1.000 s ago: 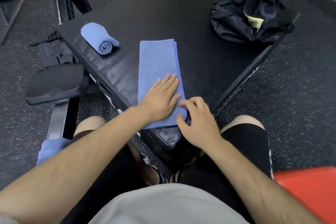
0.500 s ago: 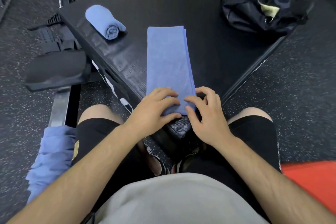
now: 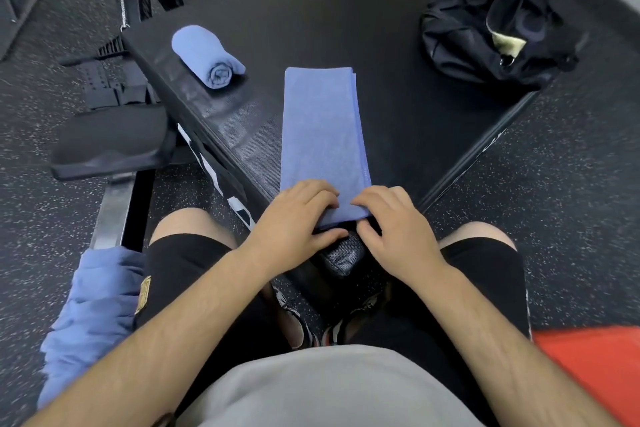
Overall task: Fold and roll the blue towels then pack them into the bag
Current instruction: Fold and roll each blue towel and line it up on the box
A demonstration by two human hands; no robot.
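Head cam: your folded towel (image 3: 322, 135) lies as a long narrow strip on the black counter (image 3: 346, 21). It runs straight away from you, with its near end at the counter's corner between your knees. Your left hand (image 3: 294, 218) has its fingers curled over that near end and the thumb tucked below the edge, so it's gripping the cloth. Your right hand (image 3: 394, 222) is just beside it on the near right corner, fingers bent down onto the towel and thumb underneath, pinching it too. The fingertips of both hands nearly meet at the middle of the strip.

Over on the left of the same counter there's a rolled towel (image 3: 207, 57) lying on its side, spiral end facing you, well apart from the strip.

The black bag (image 3: 485, 28) sits slumped on the far right of the counter. Its top is open and something pale yellow (image 3: 505, 43) shows inside, can't tell what it is.

One more blue towel (image 3: 93, 315), loose and bunched up, hangs off your left thigh toward the speckled floor (image 3: 571, 184). There's a black bench pad (image 3: 110, 142) left of the counter, and something red (image 3: 595, 367) down at the lower right edge.
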